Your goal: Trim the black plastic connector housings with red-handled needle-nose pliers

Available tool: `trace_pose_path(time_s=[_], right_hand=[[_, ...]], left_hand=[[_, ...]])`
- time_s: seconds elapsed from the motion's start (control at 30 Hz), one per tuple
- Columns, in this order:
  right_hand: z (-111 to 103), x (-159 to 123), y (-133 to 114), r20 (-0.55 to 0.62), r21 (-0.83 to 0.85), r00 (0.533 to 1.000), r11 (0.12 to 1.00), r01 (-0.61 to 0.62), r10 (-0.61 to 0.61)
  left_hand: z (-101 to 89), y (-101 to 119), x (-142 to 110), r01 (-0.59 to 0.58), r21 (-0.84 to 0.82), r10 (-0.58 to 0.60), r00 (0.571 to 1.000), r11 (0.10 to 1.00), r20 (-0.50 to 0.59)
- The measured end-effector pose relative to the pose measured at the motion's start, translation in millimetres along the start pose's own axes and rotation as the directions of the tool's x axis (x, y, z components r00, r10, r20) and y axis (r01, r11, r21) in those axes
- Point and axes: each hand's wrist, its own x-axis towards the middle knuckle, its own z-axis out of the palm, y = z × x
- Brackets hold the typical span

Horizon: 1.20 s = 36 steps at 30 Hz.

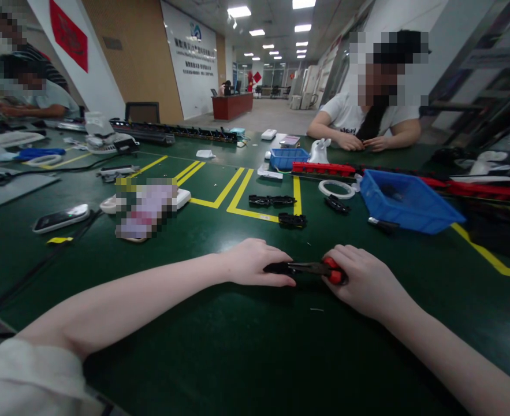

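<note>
My left hand (252, 263) is closed around a small black part (279, 268), its thumb below and its fingers above. Much of that part is hidden inside the hand. In my right hand (363, 280) is a pair of red-handled pliers (313, 268), with the fist wrapped round the grips. The jaws point left and meet the black part; whether they pinch it, I cannot tell. Beyond my hands, black plastic pieces (293, 220) lie on the green tabletop (220, 358). A thin clipped strand (316, 309) rests just below the pliers.
A blue bin (432, 216) stands at the right, beside a white ring (337, 189) and a red strip (324, 169). To the left lie a phone (148, 214), a handheld device (62, 219) and a black cable (33, 271). Across the table sits another person (367, 121).
</note>
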Motion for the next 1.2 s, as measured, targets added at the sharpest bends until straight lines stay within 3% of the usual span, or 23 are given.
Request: trace_pose_path(time_s=[0.4, 0.73, 1.2], right_hand=[[-2.2, -0.1, -4.0, 0.025, -0.031, 1.000, 1.000, 0.000, 0.001], [0.4, -0.5, -4.2, 0.020, -0.025, 1.000, 1.000, -0.014, 0.015], [-1.4, -1.7, -7.8, -0.008, -0.161, 1.000, 0.987, -0.006, 0.005]], left_hand=[[-0.2, 1.0, -0.4, -0.008, -0.004, 0.008, 1.000, 1.000, 0.000], [1.5, 3.1, -3.0, -0.029, 0.025, 0.031, 0.995, 0.999, -0.095], [2.7, 1.1, -4.3, -0.004, 0.028, 0.005, 0.999, 1.000, -0.035]])
